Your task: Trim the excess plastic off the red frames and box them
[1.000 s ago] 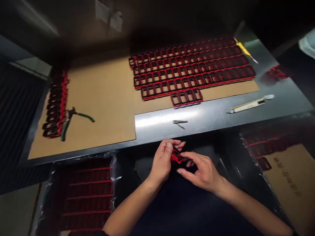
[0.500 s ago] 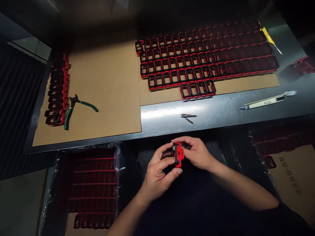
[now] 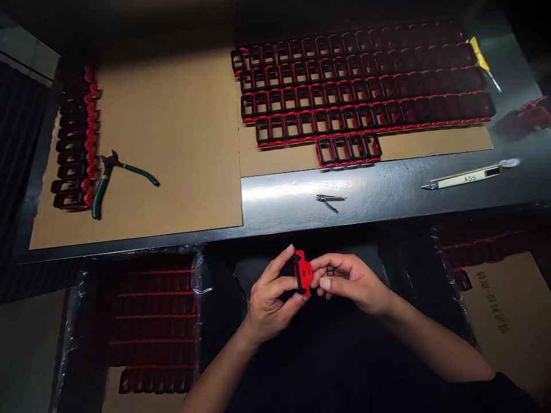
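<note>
A small red and black plastic frame [image 3: 305, 273] is gripped on its left side by my left hand [image 3: 273, 298], the fingers and thumb pressed against its black edge. My right hand [image 3: 355, 284] is at the part's red face, its index fingertip at or very near the edge. The right thumb stands apart from the curled fingers, and I see nothing held there. Beyond both hands, a nail clipper [image 3: 330, 202] lies on the metal bench edge [image 3: 279, 201].
Similar frames stand in several rows [image 3: 297, 123] on cardboard [image 3: 172, 132]; more form a left column [image 3: 73, 155]. Green-handled cutters [image 3: 103, 183], a craft knife [image 3: 467, 178] and a yellow-handled tool [image 3: 480, 60] lie around. Below are a lined box [image 3: 196, 310] and another [image 3: 508, 304].
My right hand has drawn back slightly, its thumb coming off the frame. My left hand has shifted a little left with the frame. The whole view has also shifted.
</note>
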`<state>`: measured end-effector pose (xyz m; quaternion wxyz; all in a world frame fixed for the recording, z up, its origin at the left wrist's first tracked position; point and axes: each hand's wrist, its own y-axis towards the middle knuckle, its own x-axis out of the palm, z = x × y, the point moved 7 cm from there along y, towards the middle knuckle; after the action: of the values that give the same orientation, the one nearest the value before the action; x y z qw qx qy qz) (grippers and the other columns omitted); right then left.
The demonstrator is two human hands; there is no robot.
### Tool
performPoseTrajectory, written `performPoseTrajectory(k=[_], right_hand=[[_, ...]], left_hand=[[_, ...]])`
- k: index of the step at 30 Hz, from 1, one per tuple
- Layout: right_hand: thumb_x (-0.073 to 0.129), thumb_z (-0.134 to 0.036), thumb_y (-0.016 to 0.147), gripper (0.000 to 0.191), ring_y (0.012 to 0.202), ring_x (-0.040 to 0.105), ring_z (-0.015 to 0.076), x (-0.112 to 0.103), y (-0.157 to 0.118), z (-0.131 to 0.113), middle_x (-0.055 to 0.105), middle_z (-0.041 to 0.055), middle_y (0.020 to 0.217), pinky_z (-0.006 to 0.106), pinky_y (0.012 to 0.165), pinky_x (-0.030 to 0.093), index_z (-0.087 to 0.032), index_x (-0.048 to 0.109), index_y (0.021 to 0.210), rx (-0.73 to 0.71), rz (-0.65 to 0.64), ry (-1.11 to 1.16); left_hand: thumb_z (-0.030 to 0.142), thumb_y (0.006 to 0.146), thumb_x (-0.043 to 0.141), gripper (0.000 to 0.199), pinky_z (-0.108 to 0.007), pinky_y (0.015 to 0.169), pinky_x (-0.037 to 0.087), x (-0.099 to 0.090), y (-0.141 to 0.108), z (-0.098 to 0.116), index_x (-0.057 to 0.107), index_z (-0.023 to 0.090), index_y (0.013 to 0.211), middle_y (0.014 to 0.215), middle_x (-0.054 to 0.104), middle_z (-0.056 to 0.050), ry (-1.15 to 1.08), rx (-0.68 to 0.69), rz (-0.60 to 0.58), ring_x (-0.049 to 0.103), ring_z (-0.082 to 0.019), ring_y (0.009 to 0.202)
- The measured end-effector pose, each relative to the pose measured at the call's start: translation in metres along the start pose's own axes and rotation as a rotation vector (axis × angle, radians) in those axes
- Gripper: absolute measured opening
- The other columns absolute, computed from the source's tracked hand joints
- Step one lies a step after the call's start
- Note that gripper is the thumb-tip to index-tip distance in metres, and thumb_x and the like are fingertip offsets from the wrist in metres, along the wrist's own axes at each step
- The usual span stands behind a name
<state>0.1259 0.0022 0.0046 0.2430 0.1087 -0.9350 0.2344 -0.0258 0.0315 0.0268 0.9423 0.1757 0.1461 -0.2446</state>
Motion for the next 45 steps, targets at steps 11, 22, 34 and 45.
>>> performPoseTrajectory(k=[11,22,34,45], right_hand=[[0.077,-0.041,0.083,0.032,0.066,0.064,0.0101,0.001,0.007,0.012,0.070,0.0030,0.079,0.020,0.059,0.052,-0.014,0.074,0.100,0.070,-0.006,0.072],[0.082,-0.041,0.078,0.030,0.062,0.064,0.0096,-0.005,0.008,0.017,0.071,0.0020,0.076,0.018,0.054,0.052,-0.016,0.077,0.094,0.076,0.072,0.070],[0.069,-0.029,0.091,0.017,0.068,0.065,0.0145,-0.006,-0.009,-0.014,0.073,0.0037,0.081,0.025,0.062,0.053,-0.022,0.080,0.102,-0.250,0.158,-0.596],[0.068,-0.015,0.090,0.021,0.082,0.075,0.0197,0.000,-0.015,-0.019,0.079,0.0062,0.094,0.030,0.073,0.062,-0.026,0.080,0.103,-0.509,0.112,-0.767]], left_hand=[[0.022,0.085,0.076,0.015,-0.043,0.102,0.057,0.004,0.002,-0.003,0.068,0.019,0.098,0.143,0.058,-0.016,-0.036,-0.054,-0.012,0.066,-0.030,0.124],[0.016,0.086,0.071,0.075,-0.050,0.112,0.047,0.014,-0.007,-0.015,0.035,0.028,0.150,0.148,0.053,-0.016,-0.120,-0.120,-0.087,0.054,-0.028,0.136],[0.021,0.089,0.057,0.042,-0.027,0.068,0.059,0.023,-0.004,-0.018,0.058,0.019,0.131,0.099,0.070,-0.008,-0.455,-0.716,-0.317,0.067,-0.016,0.082],[0.031,0.081,0.068,0.048,-0.027,0.068,0.060,0.018,0.002,-0.009,0.058,0.018,0.126,0.105,0.070,-0.009,-0.344,-0.693,-0.211,0.068,-0.019,0.087]])
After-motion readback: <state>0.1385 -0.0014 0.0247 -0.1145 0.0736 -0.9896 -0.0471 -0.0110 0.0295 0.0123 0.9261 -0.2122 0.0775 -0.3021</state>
